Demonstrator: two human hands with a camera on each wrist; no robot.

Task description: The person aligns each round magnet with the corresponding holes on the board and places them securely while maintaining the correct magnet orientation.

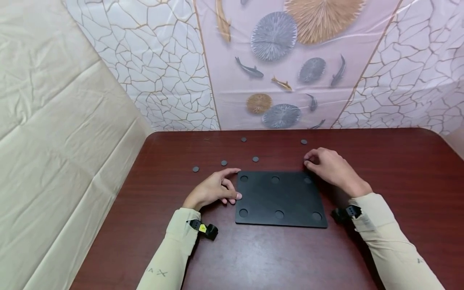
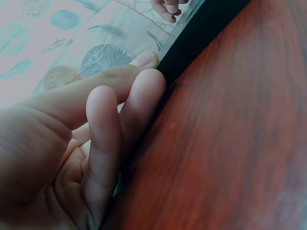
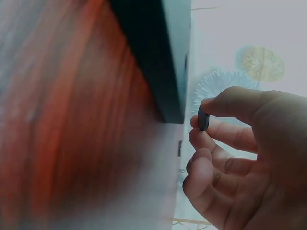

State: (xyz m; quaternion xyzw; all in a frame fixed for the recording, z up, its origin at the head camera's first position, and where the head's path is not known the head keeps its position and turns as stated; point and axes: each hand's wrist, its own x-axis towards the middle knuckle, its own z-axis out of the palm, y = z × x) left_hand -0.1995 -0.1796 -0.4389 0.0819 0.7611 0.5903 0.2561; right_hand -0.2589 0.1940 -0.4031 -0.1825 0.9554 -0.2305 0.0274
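Observation:
A flat black board (image 1: 279,197) with round recesses in two rows lies on the table. My left hand (image 1: 214,188) is at its left edge, thumb and fingertips touching the side; in the left wrist view the left hand (image 2: 96,129) meets the board's edge (image 2: 192,45). Above the board's far right corner is my right hand (image 1: 335,169). The right wrist view shows the right hand (image 3: 244,153) pinching a small dark disc (image 3: 203,118) between thumb and finger, beside the board's corner (image 3: 158,62).
On the reddish-brown table (image 1: 261,257), beyond the board, lie several dark discs, among them one at far left (image 1: 195,169), one near the middle (image 1: 255,159) and one near the right hand (image 1: 303,141). A patterned cloth (image 1: 174,72) hangs behind the table.

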